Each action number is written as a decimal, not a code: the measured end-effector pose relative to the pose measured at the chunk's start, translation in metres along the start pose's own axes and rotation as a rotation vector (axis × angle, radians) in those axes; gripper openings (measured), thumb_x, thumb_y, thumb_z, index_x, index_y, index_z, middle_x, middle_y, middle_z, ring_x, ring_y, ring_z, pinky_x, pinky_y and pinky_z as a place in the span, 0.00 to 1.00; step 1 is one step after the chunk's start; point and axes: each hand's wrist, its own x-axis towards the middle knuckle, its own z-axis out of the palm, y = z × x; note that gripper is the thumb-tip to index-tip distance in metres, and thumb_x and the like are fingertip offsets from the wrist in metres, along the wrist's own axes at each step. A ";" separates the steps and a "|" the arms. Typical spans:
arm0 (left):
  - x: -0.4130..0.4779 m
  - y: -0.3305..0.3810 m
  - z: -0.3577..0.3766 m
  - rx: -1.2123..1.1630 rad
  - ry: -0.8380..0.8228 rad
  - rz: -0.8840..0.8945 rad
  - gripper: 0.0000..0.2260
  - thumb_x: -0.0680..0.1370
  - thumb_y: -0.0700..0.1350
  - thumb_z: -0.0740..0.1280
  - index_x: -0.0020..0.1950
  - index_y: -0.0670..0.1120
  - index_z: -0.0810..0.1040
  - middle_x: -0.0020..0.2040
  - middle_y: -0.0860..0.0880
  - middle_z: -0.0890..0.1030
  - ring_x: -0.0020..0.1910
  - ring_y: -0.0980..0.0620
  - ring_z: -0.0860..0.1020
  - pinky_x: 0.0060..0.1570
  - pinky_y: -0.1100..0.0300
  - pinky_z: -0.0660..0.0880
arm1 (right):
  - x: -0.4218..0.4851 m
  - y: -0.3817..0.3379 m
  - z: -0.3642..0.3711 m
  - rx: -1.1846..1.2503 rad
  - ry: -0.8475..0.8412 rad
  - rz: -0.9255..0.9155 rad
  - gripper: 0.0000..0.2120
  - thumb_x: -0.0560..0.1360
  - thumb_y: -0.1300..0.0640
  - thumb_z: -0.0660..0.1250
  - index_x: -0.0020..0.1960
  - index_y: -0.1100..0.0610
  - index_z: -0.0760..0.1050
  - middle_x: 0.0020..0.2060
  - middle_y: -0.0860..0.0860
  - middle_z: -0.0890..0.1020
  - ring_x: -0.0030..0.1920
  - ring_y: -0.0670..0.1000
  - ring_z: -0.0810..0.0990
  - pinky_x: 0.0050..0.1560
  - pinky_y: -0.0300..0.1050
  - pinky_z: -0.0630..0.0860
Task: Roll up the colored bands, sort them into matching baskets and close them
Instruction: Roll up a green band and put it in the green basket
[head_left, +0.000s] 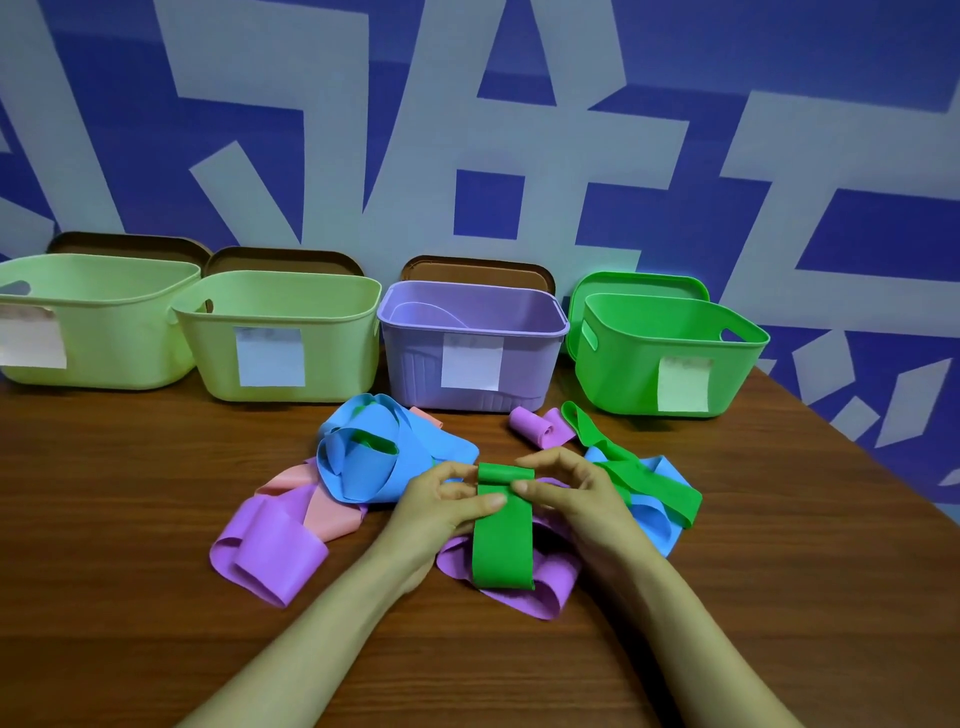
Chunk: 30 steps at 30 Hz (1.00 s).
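A brown wooden table (130, 519) carries four open baskets in a row along its far edge: two pale green baskets (98, 332) (291, 353), a purple basket (415, 353) and a bright green basket (623, 374). In front of them lies a loose heap of blue (363, 467), pink (327, 514), purple (270, 556) and green bands (660, 483), plus one rolled purple band (530, 427).

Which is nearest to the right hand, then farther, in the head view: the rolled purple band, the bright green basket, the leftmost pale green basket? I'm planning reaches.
1. Rolled purple band: just beyond the right hand.
2. Bright green basket: farther back, to the right.
3. Leftmost pale green basket: far left, back row.
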 end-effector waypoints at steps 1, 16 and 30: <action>0.000 0.001 0.000 0.003 0.000 0.004 0.15 0.71 0.30 0.71 0.55 0.39 0.75 0.43 0.43 0.84 0.41 0.50 0.84 0.40 0.62 0.80 | 0.001 0.000 0.000 -0.012 0.004 -0.007 0.10 0.69 0.73 0.70 0.45 0.60 0.79 0.42 0.59 0.83 0.40 0.54 0.82 0.44 0.44 0.81; 0.002 0.000 -0.002 -0.026 -0.002 0.033 0.07 0.74 0.37 0.69 0.50 0.39 0.76 0.47 0.41 0.84 0.43 0.49 0.83 0.44 0.60 0.80 | 0.002 0.001 0.000 -0.127 -0.017 -0.060 0.14 0.67 0.76 0.70 0.47 0.61 0.78 0.38 0.53 0.84 0.40 0.47 0.83 0.41 0.36 0.78; 0.001 -0.002 -0.003 0.012 -0.024 0.088 0.17 0.71 0.31 0.71 0.57 0.44 0.76 0.49 0.44 0.83 0.48 0.48 0.83 0.44 0.60 0.79 | 0.003 0.004 0.002 0.003 -0.032 0.003 0.02 0.74 0.65 0.67 0.46 0.62 0.77 0.39 0.54 0.82 0.39 0.48 0.81 0.41 0.39 0.77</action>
